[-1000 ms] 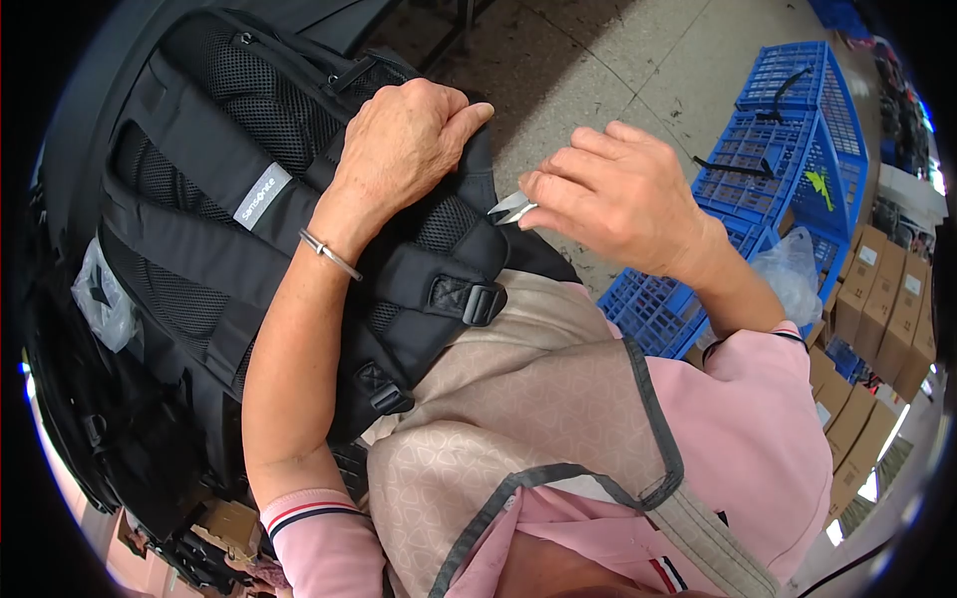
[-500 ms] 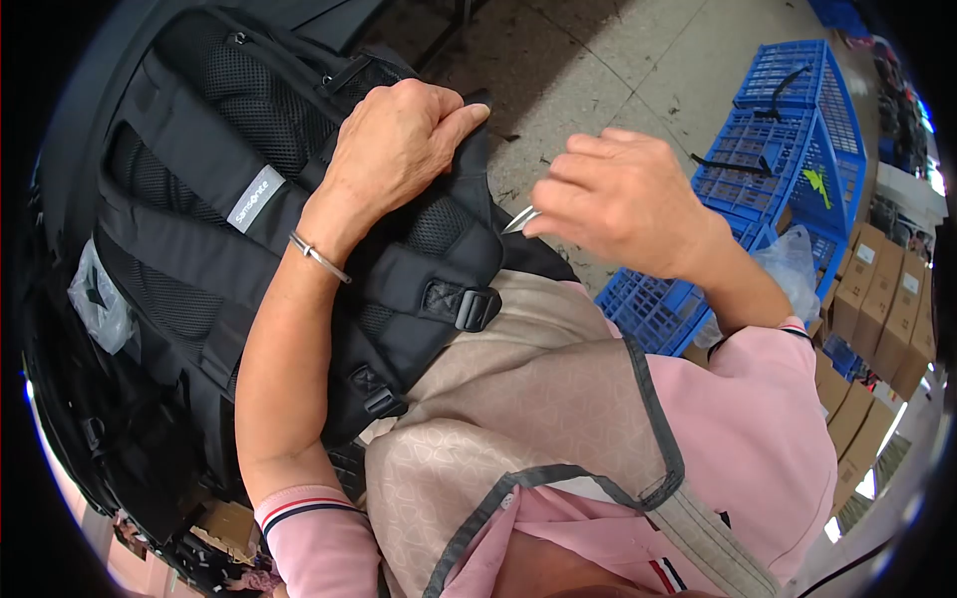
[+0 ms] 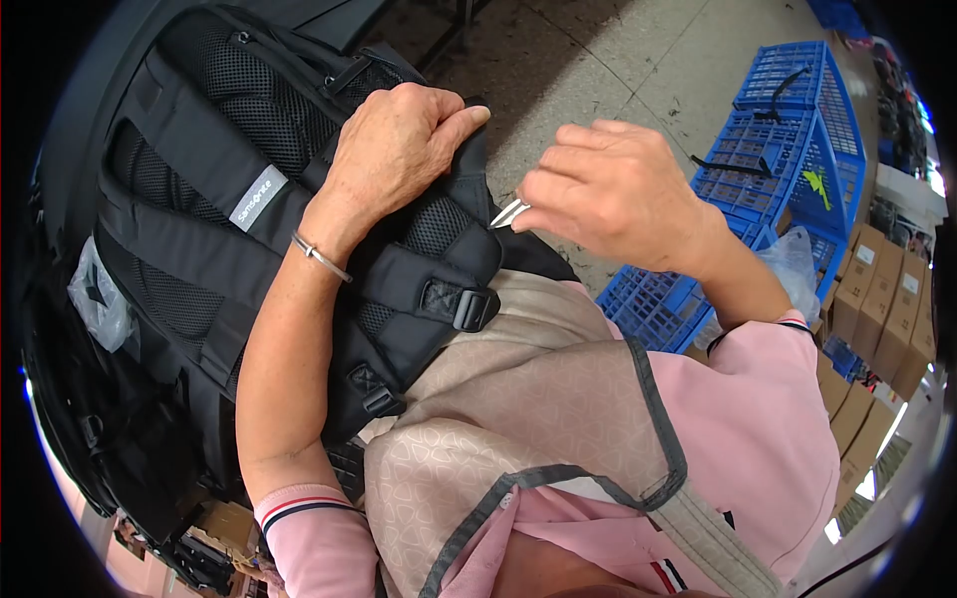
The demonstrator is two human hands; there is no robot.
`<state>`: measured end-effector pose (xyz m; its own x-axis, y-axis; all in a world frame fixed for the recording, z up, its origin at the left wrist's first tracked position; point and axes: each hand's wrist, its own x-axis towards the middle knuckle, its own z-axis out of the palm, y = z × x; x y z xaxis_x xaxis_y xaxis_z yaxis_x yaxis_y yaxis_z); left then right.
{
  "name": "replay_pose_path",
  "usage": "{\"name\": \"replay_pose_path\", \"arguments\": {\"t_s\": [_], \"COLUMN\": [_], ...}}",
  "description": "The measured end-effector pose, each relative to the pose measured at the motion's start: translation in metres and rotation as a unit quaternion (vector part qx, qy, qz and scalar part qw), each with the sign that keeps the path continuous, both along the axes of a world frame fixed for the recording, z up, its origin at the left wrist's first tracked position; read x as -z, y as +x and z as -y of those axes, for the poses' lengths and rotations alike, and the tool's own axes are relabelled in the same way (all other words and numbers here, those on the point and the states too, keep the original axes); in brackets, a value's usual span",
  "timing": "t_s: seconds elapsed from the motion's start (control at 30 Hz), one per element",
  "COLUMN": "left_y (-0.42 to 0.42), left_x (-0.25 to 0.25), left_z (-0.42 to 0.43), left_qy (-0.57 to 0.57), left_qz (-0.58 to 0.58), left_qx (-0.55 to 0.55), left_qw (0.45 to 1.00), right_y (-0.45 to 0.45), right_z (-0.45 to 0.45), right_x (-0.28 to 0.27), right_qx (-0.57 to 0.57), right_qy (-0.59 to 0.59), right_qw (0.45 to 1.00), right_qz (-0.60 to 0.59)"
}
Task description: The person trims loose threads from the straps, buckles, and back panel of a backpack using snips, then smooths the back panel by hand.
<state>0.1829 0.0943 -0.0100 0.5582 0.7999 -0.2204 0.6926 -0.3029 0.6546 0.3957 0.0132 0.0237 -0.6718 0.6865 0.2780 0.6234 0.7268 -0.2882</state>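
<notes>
Pinching black backpack [image 3: 269,105] at left in closed left hand [image 3: 404,140]; gripping snips [image 3: 509,213] by its right edge in curled right hand [image 3: 620,197]. Likely midway, with straps [image 3: 194,135] and label [image 3: 258,198] already on; can't judge remainder.

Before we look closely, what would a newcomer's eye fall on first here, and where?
Probably the big black fabric backpack with its grey Samsonite label, across the upper left, the bare left hand on it. Next, the pointed silvery metal tool jutting from the bare right hand near the middle, then the bright blue plastic lattice crates at right.
</notes>
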Motion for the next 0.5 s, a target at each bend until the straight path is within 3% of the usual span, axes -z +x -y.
{"name": "replay_pose_path", "arguments": {"t_s": [0.07,0.27,0.37,0.5], "left_y": [-0.001,-0.003,-0.003,-0.005], "left_x": [0.0,0.002,-0.001,0.001], "left_z": [0.001,0.0,0.001,0.001], "left_qy": [-0.007,-0.017,-0.033,-0.033], "left_qz": [0.001,0.013,0.029,0.047], "left_qx": [-0.003,-0.004,-0.01,-0.012], "left_qw": [1.0,1.0,0.999,0.998], "right_y": [-0.002,-0.008,-0.002,-0.005], "right_z": [0.0,0.003,-0.001,-0.004], "right_x": [0.001,0.001,-0.006,0.001], "right_qx": [0.021,-0.015,-0.035,-0.013], "right_qy": [0.013,0.026,-0.041,-0.004], "right_qw": [0.999,0.996,0.998,1.0], "right_qz": [-0.022,0.081,0.043,-0.004]}}
